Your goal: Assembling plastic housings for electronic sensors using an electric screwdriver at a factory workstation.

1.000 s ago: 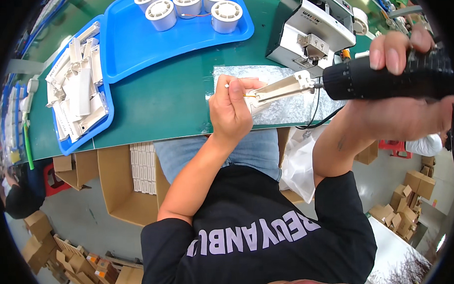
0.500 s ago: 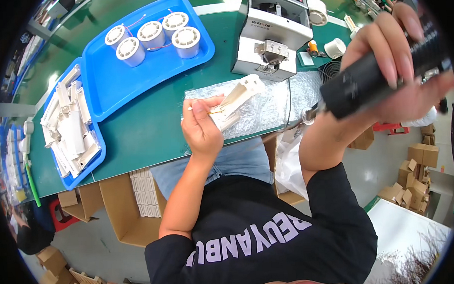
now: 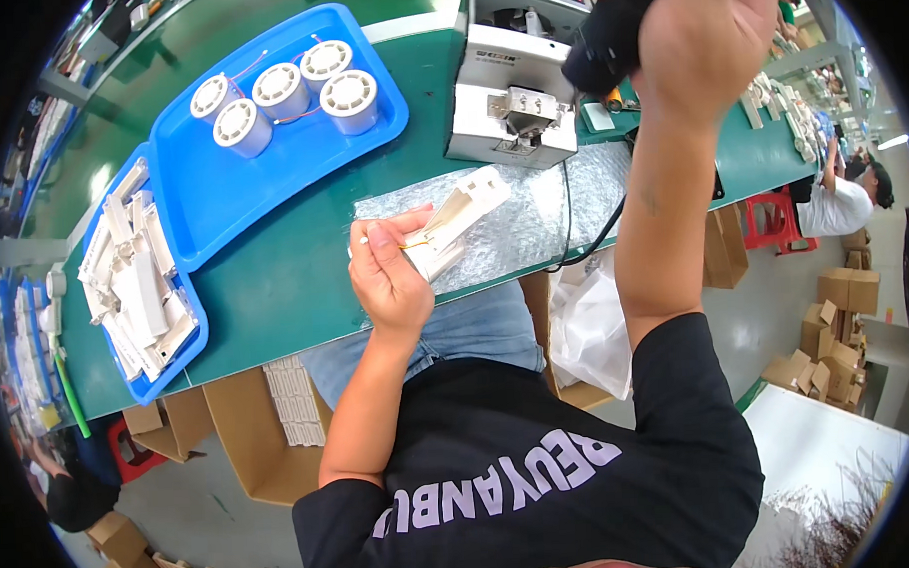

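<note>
My left hand [image 3: 390, 286] is closed around a white plastic housing [image 3: 469, 205]. The long open part tilts up to the right, above a sheet of bubble wrap [image 3: 542, 206], and thin yellowish wires run from it beneath my thumb. Up at the right, my right hand [image 3: 702, 50] grips a black cylindrical tool [image 3: 616, 38], held beside a white bench machine [image 3: 514, 117] with a metal block on its front. The picture's upper edge cuts off part of that hand and the tool.
A blue tray [image 3: 197, 213] holds several white round parts with wires. At its left, another blue tray [image 3: 198, 338] is heaped with white plastic pieces. A black cable [image 3: 598, 244] crosses the bench's front edge. Cardboard boxes [image 3: 250, 441] stand below; a co-worker [image 3: 837, 206] is at far right.
My right hand has carried the black tool up and leftward, nearer the bench machine. The left hand keeps hold of the housing. The whole view has shifted slightly.
</note>
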### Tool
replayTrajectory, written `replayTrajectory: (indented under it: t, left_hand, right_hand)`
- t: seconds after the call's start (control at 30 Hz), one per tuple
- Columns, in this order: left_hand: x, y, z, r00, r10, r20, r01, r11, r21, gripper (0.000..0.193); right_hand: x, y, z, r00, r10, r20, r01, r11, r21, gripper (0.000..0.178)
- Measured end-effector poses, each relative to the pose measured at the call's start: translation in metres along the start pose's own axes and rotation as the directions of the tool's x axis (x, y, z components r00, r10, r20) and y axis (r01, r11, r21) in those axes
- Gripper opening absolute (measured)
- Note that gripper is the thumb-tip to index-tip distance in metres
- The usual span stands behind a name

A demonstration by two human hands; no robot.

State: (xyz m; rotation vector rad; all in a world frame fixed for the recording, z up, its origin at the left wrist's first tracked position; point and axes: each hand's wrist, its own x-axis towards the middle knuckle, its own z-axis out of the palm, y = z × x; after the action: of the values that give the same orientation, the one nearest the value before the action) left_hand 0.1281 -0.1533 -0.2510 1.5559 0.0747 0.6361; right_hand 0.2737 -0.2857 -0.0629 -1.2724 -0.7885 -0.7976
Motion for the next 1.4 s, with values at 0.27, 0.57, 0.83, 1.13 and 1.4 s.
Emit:
replayTrajectory:
  t: [0.27,0.57,0.83,1.13,1.4]
  left_hand:
    - [-0.001,-0.005,0.003,0.998,0.062,-0.007,-0.062,0.998,0.001,0.030]
    - [-0.002,-0.003,0.002,0.998,0.068,0.011,-0.069,0.996,0.059,0.030]
    - [0.000,-0.006,0.002,0.997,0.076,0.021,-0.075,0.997,-0.005,0.029]
    - [-0.001,-0.009,0.004,0.998,0.068,-0.009,-0.068,0.998,0.003,0.030]
    - [0.043,0.012,-0.021,0.953,-0.168,0.251,0.145,0.984,0.107,0.031]
  right_hand:
    - [-0.051,-0.044,0.014,0.808,0.203,0.554,-0.554,0.582,0.595,0.071]
    - [-0.033,-0.017,-0.007,0.814,0.128,0.567,-0.500,0.651,0.571,0.067]
    - [-0.038,-0.014,-0.017,0.825,0.090,0.557,-0.438,0.725,0.532,0.063]
    - [-0.018,-0.007,-0.023,0.551,-0.224,0.804,-0.528,0.652,0.544,0.074]
    - [-0.023,-0.029,-0.011,0.920,0.377,0.112,-0.352,0.661,0.663,0.083]
